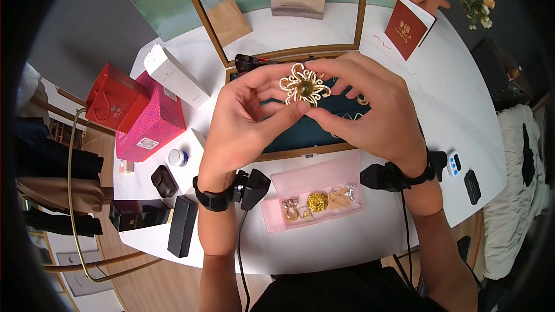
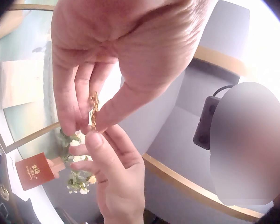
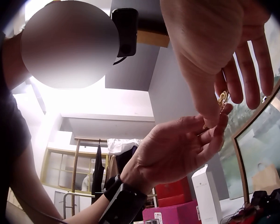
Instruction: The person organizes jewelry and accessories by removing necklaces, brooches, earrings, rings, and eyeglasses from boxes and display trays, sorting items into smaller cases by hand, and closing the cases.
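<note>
A gold flower-shaped brooch (image 1: 305, 88) with openwork petals and a round amber-brown stone is held up in front of the chest. My left hand (image 1: 238, 118) pinches its left and lower edge between thumb and fingers. From the other side my right hand (image 1: 378, 112) pinches it, thumb at the lower edge and index finger at the top. In the left wrist view the brooch (image 2: 94, 111) shows edge-on between the fingertips. Below the hands lies an open jewellery box (image 1: 289, 153) with a dark green lining, partly hidden; its glass lid stands raised behind.
Nearer the body sits an open pink case (image 1: 277, 222) holding several gold ornaments. To the left are a red gift bag (image 1: 115, 98), a magenta box (image 1: 147, 124), a white carton (image 1: 173, 75) and a black box (image 1: 182, 226). A red booklet (image 1: 407, 26) stands back right.
</note>
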`<state>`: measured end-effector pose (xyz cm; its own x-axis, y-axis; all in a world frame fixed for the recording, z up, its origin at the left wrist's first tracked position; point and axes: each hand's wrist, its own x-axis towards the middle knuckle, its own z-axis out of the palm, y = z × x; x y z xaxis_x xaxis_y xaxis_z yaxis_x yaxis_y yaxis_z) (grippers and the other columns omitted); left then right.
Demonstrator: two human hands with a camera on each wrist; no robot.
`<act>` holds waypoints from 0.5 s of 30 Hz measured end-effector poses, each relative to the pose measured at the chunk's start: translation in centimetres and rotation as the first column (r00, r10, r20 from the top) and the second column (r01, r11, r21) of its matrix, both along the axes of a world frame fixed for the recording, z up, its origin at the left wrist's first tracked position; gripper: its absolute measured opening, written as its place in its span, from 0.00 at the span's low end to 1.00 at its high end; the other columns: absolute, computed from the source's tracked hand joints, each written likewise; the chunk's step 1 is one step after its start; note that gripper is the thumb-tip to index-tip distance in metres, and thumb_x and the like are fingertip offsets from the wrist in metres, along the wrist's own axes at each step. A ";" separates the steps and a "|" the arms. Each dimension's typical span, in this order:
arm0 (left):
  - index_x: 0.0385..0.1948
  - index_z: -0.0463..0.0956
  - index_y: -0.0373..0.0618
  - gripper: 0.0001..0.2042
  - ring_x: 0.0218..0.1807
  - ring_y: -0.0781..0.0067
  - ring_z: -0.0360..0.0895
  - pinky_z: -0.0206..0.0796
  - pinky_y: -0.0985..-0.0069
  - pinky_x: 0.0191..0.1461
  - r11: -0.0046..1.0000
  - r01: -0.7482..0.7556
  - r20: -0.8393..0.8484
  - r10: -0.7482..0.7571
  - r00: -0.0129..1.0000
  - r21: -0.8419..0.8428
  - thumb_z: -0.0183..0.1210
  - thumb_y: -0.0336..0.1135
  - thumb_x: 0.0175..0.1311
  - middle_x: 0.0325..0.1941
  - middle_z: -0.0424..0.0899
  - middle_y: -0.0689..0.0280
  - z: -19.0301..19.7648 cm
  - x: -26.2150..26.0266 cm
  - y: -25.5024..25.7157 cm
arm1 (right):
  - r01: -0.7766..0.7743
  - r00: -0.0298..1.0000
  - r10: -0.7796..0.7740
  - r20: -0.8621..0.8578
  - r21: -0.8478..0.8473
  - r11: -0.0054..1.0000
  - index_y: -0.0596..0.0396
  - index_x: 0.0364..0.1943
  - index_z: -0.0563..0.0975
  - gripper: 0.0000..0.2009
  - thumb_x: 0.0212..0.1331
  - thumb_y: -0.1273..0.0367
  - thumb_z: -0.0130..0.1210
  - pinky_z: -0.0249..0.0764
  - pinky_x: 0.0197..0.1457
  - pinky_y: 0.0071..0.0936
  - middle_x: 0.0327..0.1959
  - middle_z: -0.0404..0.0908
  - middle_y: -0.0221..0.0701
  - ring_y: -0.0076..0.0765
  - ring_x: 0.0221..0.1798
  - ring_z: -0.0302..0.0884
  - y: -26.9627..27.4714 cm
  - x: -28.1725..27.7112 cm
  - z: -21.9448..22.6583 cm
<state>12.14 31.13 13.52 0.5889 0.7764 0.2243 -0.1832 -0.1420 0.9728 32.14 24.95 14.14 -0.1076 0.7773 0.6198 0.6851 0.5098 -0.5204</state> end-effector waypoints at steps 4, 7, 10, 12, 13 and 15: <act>0.56 0.73 0.30 0.21 0.49 0.74 0.82 0.77 0.76 0.55 1.000 -0.011 -0.072 0.011 0.997 -0.011 0.65 0.17 0.60 0.48 0.84 0.59 0.0 -0.1 0.1 | -0.001 1.000 0.001 0.013 -0.001 1.000 0.47 0.51 0.80 0.21 0.49 0.65 0.70 0.77 0.34 0.26 0.41 0.81 0.26 0.32 0.33 0.80 0.0 0.0 0.0; 0.55 0.74 0.31 0.19 0.45 0.77 0.82 0.78 0.77 0.50 0.999 -0.029 -0.055 0.030 0.998 0.016 0.65 0.20 0.61 0.45 0.85 0.60 -0.2 0.0 0.0 | -0.006 1.000 0.006 -0.001 0.011 1.000 0.48 0.50 0.81 0.21 0.49 0.64 0.70 0.77 0.34 0.26 0.40 0.81 0.26 0.31 0.33 0.80 0.1 -0.1 0.0; 0.54 0.75 0.32 0.18 0.42 0.79 0.82 0.76 0.80 0.44 1.000 -0.021 -0.053 0.022 0.998 0.003 0.65 0.22 0.62 0.44 0.85 0.61 0.0 0.0 -0.2 | -0.014 1.000 0.014 0.008 0.008 1.000 0.49 0.49 0.81 0.21 0.48 0.64 0.71 0.77 0.34 0.26 0.40 0.81 0.26 0.31 0.33 0.80 0.0 0.0 0.0; 0.53 0.76 0.33 0.17 0.40 0.81 0.81 0.74 0.82 0.40 0.999 -0.021 -0.051 0.022 0.998 0.031 0.65 0.25 0.64 0.42 0.86 0.63 0.0 0.1 -0.2 | -0.016 1.000 0.016 -0.003 0.005 1.000 0.49 0.49 0.82 0.21 0.48 0.64 0.71 0.76 0.34 0.26 0.40 0.81 0.26 0.31 0.33 0.80 0.0 0.0 0.0; 0.53 0.76 0.33 0.17 0.40 0.81 0.81 0.74 0.82 0.40 0.999 -0.020 -0.052 0.021 0.998 0.031 0.65 0.25 0.64 0.42 0.86 0.63 0.0 0.1 -0.1 | -0.020 1.000 0.020 -0.015 -0.001 1.000 0.49 0.49 0.82 0.21 0.48 0.64 0.71 0.76 0.34 0.26 0.39 0.81 0.26 0.31 0.33 0.80 0.0 0.0 0.0; 0.52 0.77 0.33 0.16 0.39 0.82 0.80 0.73 0.83 0.39 1.000 -0.026 -0.048 0.025 0.999 -0.012 0.66 0.28 0.65 0.42 0.86 0.64 -0.2 0.0 0.0 | -0.024 1.000 0.024 -0.014 -0.006 1.000 0.48 0.49 0.82 0.21 0.48 0.64 0.71 0.76 0.33 0.26 0.38 0.80 0.25 0.31 0.33 0.80 0.0 0.1 -0.1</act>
<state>12.17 31.11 13.33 0.5788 0.7938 0.1865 -0.1334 -0.1335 0.9820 32.23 24.92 14.01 -0.1179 0.7783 0.6168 0.6652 0.5230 -0.5328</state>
